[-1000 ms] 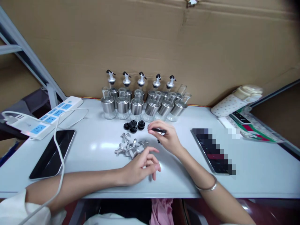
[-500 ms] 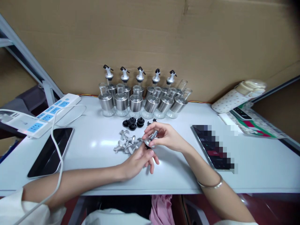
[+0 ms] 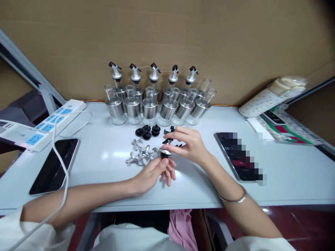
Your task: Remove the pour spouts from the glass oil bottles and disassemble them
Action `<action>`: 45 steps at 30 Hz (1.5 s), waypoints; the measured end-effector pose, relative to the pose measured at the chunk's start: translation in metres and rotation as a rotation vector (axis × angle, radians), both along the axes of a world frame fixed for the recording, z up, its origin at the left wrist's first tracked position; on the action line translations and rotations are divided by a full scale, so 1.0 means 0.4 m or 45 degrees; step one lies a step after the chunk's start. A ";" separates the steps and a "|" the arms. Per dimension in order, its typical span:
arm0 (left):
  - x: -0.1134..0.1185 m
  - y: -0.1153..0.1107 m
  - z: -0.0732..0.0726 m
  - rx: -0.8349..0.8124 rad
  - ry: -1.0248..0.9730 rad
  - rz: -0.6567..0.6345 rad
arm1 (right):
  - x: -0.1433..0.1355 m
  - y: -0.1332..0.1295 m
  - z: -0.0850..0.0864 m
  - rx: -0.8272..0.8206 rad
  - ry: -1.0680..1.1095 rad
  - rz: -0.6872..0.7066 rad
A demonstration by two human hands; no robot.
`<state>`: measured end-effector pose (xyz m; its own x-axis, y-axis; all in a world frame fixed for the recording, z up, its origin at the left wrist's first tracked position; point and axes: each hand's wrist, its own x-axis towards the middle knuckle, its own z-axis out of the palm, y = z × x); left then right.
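My left hand (image 3: 154, 172) pinches a bottle pourer (image 3: 165, 153) by its black ribbed stopper, its other fingers loosely curled. From above, my right hand (image 3: 190, 144) reaches around the silver top of the same pourer, thumb against its flange; its fingertips partly hide the spout. Left of the hands lies a pile of silver spout caps (image 3: 143, 154). Behind them are several black ribbed stoppers (image 3: 146, 131). Small black lever pieces (image 3: 169, 132) lie beyond my right hand and are partly covered by it.
Glass bottles with steel sleeves (image 3: 150, 108) stand in two rows; several at the back carry pourers (image 3: 154, 73). A power strip (image 3: 44, 127), a dark tablet (image 3: 53, 167) and a white cable (image 3: 62, 160) lie left. At right are a phone (image 3: 237, 157) and a dotted bottle (image 3: 261, 99).
The view has shifted slightly. My right hand's fingers have spread and shifted around the pourer's top, and the pourer now stands more upright in my left hand.
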<state>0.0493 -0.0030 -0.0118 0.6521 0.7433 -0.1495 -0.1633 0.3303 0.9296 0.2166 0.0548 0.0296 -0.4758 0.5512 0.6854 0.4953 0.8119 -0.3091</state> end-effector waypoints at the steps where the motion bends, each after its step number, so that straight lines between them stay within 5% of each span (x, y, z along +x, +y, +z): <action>1: 0.000 0.000 -0.001 0.003 -0.007 -0.001 | 0.001 0.000 0.000 0.042 -0.010 -0.021; 22: -0.007 0.012 -0.016 -0.041 -0.123 -0.101 | -0.016 -0.026 0.008 0.007 0.116 0.202; 37: -0.009 0.001 -0.003 0.090 0.042 -0.148 | -0.024 -0.015 -0.020 0.620 -0.478 -0.087; 45: -0.023 0.012 0.015 0.379 0.258 -0.272 | -0.031 -0.028 -0.023 0.304 0.112 -0.090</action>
